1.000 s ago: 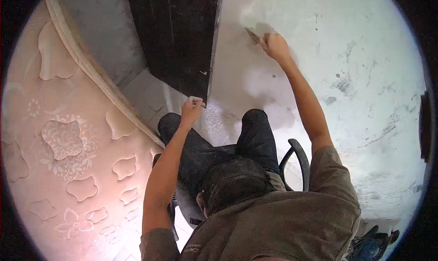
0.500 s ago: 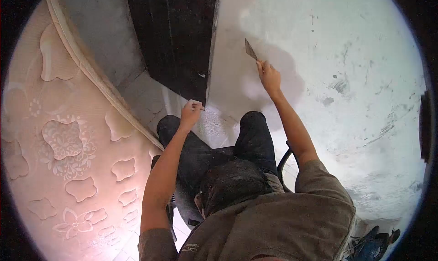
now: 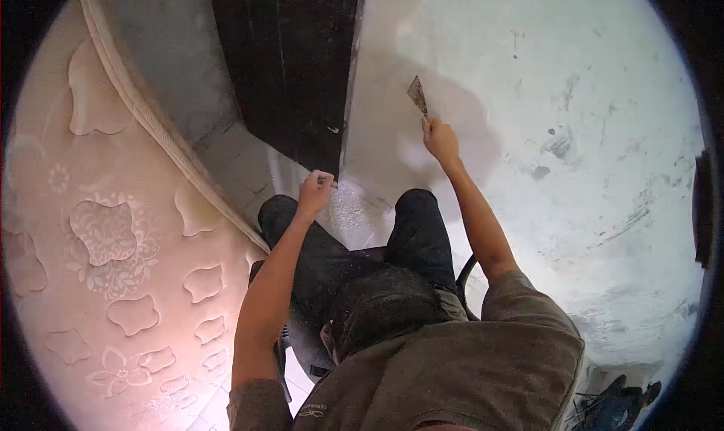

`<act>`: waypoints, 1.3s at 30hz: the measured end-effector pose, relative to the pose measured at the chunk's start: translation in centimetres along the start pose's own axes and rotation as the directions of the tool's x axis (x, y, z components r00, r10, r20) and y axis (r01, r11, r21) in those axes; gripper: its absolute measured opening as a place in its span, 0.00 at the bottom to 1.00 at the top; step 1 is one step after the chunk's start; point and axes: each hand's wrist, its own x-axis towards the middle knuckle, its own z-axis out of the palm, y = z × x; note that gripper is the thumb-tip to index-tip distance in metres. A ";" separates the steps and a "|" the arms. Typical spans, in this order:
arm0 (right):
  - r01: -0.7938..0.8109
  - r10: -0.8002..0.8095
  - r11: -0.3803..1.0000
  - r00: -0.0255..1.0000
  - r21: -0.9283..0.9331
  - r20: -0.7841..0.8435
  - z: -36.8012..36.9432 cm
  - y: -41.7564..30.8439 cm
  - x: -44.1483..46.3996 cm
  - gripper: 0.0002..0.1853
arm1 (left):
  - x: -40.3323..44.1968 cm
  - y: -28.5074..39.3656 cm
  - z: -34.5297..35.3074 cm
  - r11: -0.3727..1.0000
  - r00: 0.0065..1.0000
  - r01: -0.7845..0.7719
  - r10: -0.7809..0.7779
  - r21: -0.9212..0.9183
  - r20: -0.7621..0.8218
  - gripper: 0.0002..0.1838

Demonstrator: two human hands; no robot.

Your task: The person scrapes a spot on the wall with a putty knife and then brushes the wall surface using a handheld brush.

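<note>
Scraper [image 3: 417,93] before wall [image 3: 603,69], right of the apparent door [image 3: 290,61]; mattress [image 3: 166,242] left.

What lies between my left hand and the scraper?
From left hand to scraper, the head view shows the lower corner of the dark panel, then pale wall.

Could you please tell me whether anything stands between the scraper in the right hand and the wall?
Nothing visible does: the right hand holds the scraper before the wall, and no object shows between them. Whether the blade touches is unclear.
</note>
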 end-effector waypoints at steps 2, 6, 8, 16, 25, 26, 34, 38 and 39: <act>-0.055 0.055 0.998 0.998 0.013 0.018 -0.5 -0.5 -0.1 0.16 | -1.0 1.8 -0.3 0.998 0.998 0.050 -0.049 0.025 -0.026 0.10; -0.109 0.110 0.992 0.994 -0.065 0.018 -1.0 -0.6 -0.1 0.17 | -0.3 0.7 -0.3 0.987 1.000 -0.006 0.007 0.158 -0.006 0.10; -0.142 0.144 0.987 0.989 -0.074 0.018 -0.9 -1.3 0.4 0.17 | -0.2 0.1 -0.1 0.996 1.000 -0.031 0.031 0.084 -0.003 0.10; -0.116 0.120 0.991 0.990 -0.061 0.073 1.7 -2.9 1.9 0.17 | -0.3 0.5 -0.1 0.990 0.999 -0.051 0.053 0.131 -0.011 0.10; -0.123 0.119 0.992 0.987 -0.031 -0.106 3.4 -1.1 1.2 0.16 | -0.3 0.8 -0.3 0.997 1.000 0.020 -0.020 0.073 -0.005 0.09; -0.128 0.124 0.991 0.987 -0.031 -0.105 3.1 -1.7 1.7 0.16 | -0.5 1.2 -0.3 0.997 1.000 0.008 -0.006 0.074 -0.018 0.08; -0.086 0.104 0.988 0.985 0.130 -0.140 2.3 -3.9 1.7 0.16 | -0.1 0.6 -0.5 0.990 0.999 -0.038 0.039 0.135 -0.008 0.10; -0.247 0.249 0.968 0.967 0.044 -0.057 1.9 -2.4 0.6 0.16 | -0.1 0.6 -0.7 0.992 0.999 -0.045 0.048 0.120 -0.022 0.10; -0.206 0.213 0.975 0.974 0.081 -0.081 1.8 -2.1 0.6 0.17 | -0.1 0.6 -0.6 0.992 0.999 -0.045 0.047 0.118 -0.017 0.10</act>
